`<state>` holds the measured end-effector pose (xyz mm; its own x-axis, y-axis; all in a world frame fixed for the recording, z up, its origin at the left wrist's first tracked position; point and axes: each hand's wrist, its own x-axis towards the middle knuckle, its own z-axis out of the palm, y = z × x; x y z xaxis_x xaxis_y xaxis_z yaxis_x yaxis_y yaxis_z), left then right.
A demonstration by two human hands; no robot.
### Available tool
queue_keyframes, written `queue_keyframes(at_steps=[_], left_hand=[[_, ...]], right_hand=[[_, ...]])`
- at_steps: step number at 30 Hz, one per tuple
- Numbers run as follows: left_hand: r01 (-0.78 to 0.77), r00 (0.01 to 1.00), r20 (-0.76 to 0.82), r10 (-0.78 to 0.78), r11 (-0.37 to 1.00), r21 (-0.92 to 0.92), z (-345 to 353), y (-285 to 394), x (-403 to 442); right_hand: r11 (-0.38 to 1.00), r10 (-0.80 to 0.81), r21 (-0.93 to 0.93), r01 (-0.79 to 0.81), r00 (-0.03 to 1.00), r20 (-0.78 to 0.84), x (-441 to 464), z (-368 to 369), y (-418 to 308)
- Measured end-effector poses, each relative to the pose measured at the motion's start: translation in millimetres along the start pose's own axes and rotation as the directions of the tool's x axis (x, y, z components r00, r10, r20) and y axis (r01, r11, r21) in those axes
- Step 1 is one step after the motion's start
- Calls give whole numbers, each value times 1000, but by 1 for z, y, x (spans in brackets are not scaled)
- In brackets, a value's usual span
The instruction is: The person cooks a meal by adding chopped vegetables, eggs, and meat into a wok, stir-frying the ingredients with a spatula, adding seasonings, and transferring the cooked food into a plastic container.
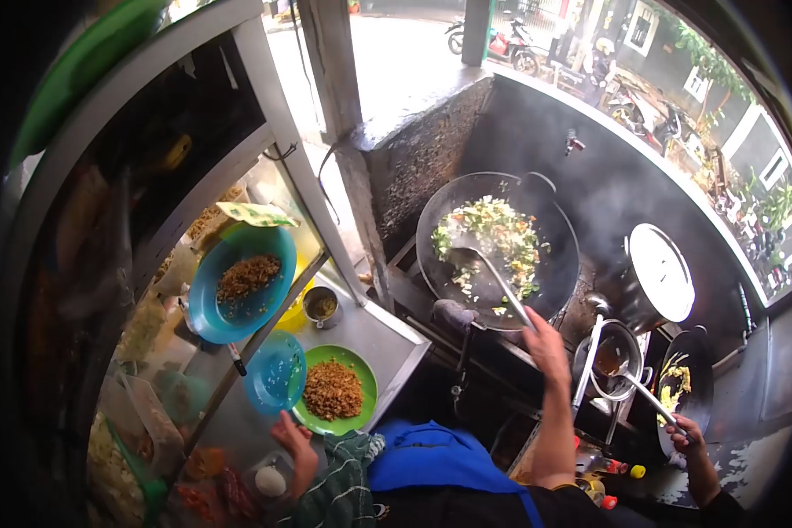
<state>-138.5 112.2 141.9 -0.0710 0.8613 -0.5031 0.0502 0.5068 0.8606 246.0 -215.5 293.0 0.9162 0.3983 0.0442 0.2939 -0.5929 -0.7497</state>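
Observation:
My right hand [547, 348] grips the handle of a long metal wok spatula [499, 280]. Its head rests among chopped green and white vegetables [493, 233] in a large dark wok [559, 216]. Down at the left, my left hand [297, 446] has its fingers apart, just below a small translucent blue bowl [273, 374]; whether it touches the rim I cannot tell. A green plate [368, 387] heaped with brown, rice-like food [333, 390] sits beside that bowl. Above them a larger blue bowl [207, 299] holds similar brown food.
On the right, another person's hand [688, 436] holds a ladle [649, 398] over a pan. A second wok [700, 361] with yellow food and a tall metal pot [660, 273] stand nearby. A metal cup [324, 308] sits on the counter [387, 330]. Bottles [620, 468] lie low at right.

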Motion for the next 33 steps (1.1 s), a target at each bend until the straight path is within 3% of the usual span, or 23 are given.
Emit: queue_keyframes(at_steps=[1, 3, 4, 5, 6, 7, 9, 11, 12, 13, 14, 17, 20, 21, 22, 24, 25, 26, 29, 31, 32, 33], left_hand=[[-179, 980, 94, 178, 984, -3, 20, 22, -43], [-154, 910, 398, 117, 986, 62, 24, -21, -26], [-58, 873, 488, -18, 989, 140, 59, 16, -77], [-61, 775, 622, -116, 965, 256, 82, 12, -81], [-32, 652, 739, -167, 969, 247, 113, 12, -92], [-2, 502, 839, -211, 970, 245, 146, 11, -106], [40, 393, 885, -248, 967, 253, 216, -11, -124], [86, 458, 815, -355, 930, 357, 286, -17, -143], [166, 369, 804, -466, 884, 437, 312, -6, -152], [202, 392, 760, -518, 855, 478, 336, -12, -152], [106, 478, 745, -466, 872, 477, 352, -20, -155], [89, 500, 700, -509, 835, 543, 365, -24, -157], [52, 523, 731, -439, 872, 486, 329, -12, -173], [142, 442, 740, -507, 854, 501, 304, -2, -188], [222, 353, 744, -568, 823, 523, 294, 5, -193], [262, 353, 710, -609, 793, 550, 303, -3, -188], [267, 384, 669, -636, 770, 579, 323, -25, -173], [242, 450, 702, -553, 832, 500, 329, -33, -168], [238, 482, 711, -513, 857, 457, 312, -35, -179], [368, 387, 706, -592, 802, 471, 250, -14, -195], [384, 288, 674, -680, 727, 570, 220, 12, -201], [506, 218, 573, -790, 593, 626, 209, -2, -192]], right_hand=[[998, -34, -55, 36, 999, 23, -16, -18, -7], [984, -62, -159, 75, 995, 83, -53, -55, -24], [974, -50, -212, 74, 992, 117, -67, -72, -35], [976, 47, -218, -2, 978, 205, -70, -83, -46], [969, 149, -234, -83, 948, 282, -74, -91, -52], [976, 105, -209, -52, 962, 250, -70, -80, -40], [974, 28, -227, 7, 988, 154, -42, -30, 2], [946, -36, -323, 34, 999, 1, 1, 25, 44], [926, -66, -377, 26, 994, -92, 16, 41, 57], [917, -91, -398, 18, 982, -165, 17, 44, 58], [909, -122, -416, 13, 964, -236, 15, 46, 58], [870, 52, -482, -100, 992, -111, -24, 11, 29], [920, 2, -390, 32, 996, 85, -76, -50, -10], [945, -59, -313, 91, 992, 113, -91, -72, -23], [949, 133, -305, -73, 974, 182, -95, -86, -34], [970, -1, -239, 38, 988, 157, -87, -74, -15], [965, -1, -258, 37, 991, 136, -65, -54, -1], [959, -15, -280, 44, 994, 106, -43, -35, 6], [948, 10, -316, -21, 999, -36, -20, -15, 10], [944, -102, -321, 79, 993, -56, -47, -45, -4], [943, -55, -331, 37, 998, -44, -72, -69, -26], [920, 37, -390, -31, 999, 8, -90, -92, -51]])
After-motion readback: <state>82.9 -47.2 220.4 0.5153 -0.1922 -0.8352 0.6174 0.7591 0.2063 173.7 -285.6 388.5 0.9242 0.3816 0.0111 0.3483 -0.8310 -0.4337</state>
